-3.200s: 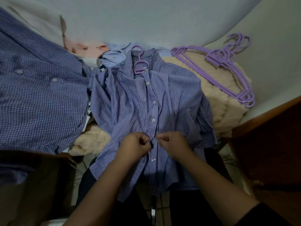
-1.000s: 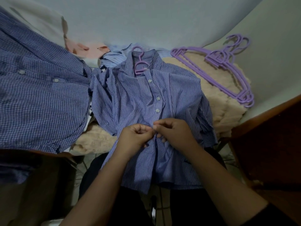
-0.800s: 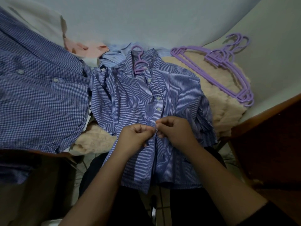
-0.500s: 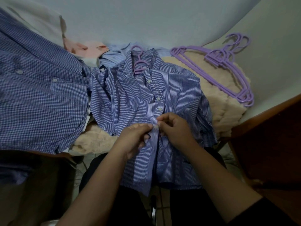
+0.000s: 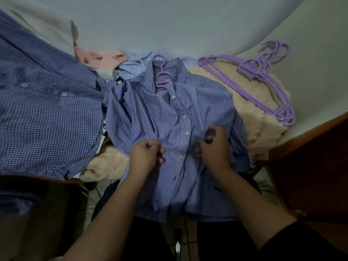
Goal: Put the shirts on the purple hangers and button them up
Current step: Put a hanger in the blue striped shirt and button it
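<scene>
A blue-and-white striped shirt (image 5: 203, 102) lies front-up before me on a purple hanger (image 5: 162, 76), whose hook sticks out of the collar. Several white buttons run down its closed placket. My left hand (image 5: 146, 154) grips the striped cloth left of the placket. My right hand (image 5: 214, 146) grips a bunch of cloth right of the placket. A stack of spare purple hangers (image 5: 263, 80) lies at the back right.
A blue checked shirt (image 5: 43, 113) spreads over the left. Pink cloth (image 5: 98, 59) and a pale blue garment (image 5: 131, 67) are bunched behind the collar. A cream fleece blanket (image 5: 259, 117) covers the surface. A wooden edge (image 5: 310, 132) rises at right.
Both hands were pinching together at the placket by a button. They have moved apart, left hand leftward and right hand rightward, each now gripping cloth beside the placket.
</scene>
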